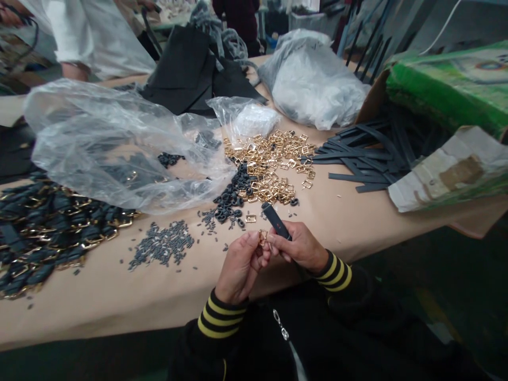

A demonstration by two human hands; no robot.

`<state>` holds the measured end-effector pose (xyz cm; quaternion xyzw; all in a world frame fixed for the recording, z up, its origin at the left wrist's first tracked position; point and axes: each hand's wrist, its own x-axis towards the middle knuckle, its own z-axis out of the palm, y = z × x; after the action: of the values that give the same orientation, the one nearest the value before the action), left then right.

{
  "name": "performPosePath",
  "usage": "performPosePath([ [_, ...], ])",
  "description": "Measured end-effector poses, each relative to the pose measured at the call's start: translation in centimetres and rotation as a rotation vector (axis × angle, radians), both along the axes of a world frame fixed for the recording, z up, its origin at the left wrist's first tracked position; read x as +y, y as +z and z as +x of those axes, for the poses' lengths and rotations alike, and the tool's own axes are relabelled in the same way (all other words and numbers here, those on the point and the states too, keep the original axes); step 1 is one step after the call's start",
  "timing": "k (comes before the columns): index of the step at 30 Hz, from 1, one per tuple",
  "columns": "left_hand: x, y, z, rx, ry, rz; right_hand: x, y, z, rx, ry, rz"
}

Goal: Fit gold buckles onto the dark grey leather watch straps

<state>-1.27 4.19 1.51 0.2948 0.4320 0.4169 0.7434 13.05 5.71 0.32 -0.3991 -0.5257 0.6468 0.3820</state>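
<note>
- Gold metal sits at the tips of my left grip (pixel 257 248): a small buckle (pixel 262 237), pinched between thumb and fingers, which are nearly closed because its frame is so thin.
- My right grip (pixel 279 246) is closed round a black strap (pixel 277 221), whose free end juts toward 11 o'clock. Its fingertips meet the left ones near the buckle; I cannot tell whether they touch the metal.
- Both grips are drawn together over the near edge of the bench (pixel 349 222), I judge so that each can steady its piece against the other.
- At 12 o'clock lies the gold pile (pixel 280 153), with the dark loops (pixel 232 198) at 11, probably spread there for a short reach. One loose buckle (pixel 251 218) rests just beyond my left fingertips, at 11.
- At 2 o'clock the spare straps (pixel 365 153) fan out beside the green box (pixel 448 84), handy, I would say, for my right side.
- At 9 o'clock the little bits (pixel 162 243) form a low spread; farther out, the heap (pixel 55 227) of black pieces with gold frames seems set apart to avoid mixing.
- At 10 o'clock clear plastic (pixel 115 127) sprawls loosely, covering some dark parts.
</note>
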Motion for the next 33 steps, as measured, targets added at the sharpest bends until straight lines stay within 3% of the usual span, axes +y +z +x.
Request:
performPosePath([
  [6, -0.7, -0.6, 0.1, 0.757, 0.290, 0.443, -0.3, 0.1, -0.2, -0.178, -0.067, 0.045],
  [8, -0.6, -0.6, 0.2, 0.694, 0.253, 0.406, -0.4, 0.3, -0.3, -0.194, -0.084, 0.068],
  [12, -0.1, 0.2, 0.3, 0.194, -0.005, 0.101, -0.2, 0.4, -0.1, -0.020, 0.037, 0.039],
  [15, 0.0, 0.6, 0.3, 0.089, -0.071, 0.032, 0.0, 0.2, 0.1, 0.043, 0.064, 0.000],
  [18, -0.4, 0.3, 0.2, 0.314, 0.013, 0.176, -0.1, 0.0, 0.1, -0.048, 0.015, 0.008],
  [21, -1.0, -0.6, 0.3, 0.827, 0.167, 0.468, -0.3, 0.2, -0.2, -0.183, -0.024, 0.055],
  [24, -1.5, -1.3, 0.7, 1.167, 0.183, 0.732, -0.5, 0.5, -0.6, -0.357, -0.123, 0.181],
  [27, -1.4, -1.4, 1.0, 1.173, 0.135, 0.778, -0.5, 0.6, -0.6, -0.437, -0.200, 0.241],
  [33, -0.5, -0.4, 0.4, 0.816, 0.068, 0.542, -0.1, 0.4, 0.4, -0.161, -0.031, 0.040],
])
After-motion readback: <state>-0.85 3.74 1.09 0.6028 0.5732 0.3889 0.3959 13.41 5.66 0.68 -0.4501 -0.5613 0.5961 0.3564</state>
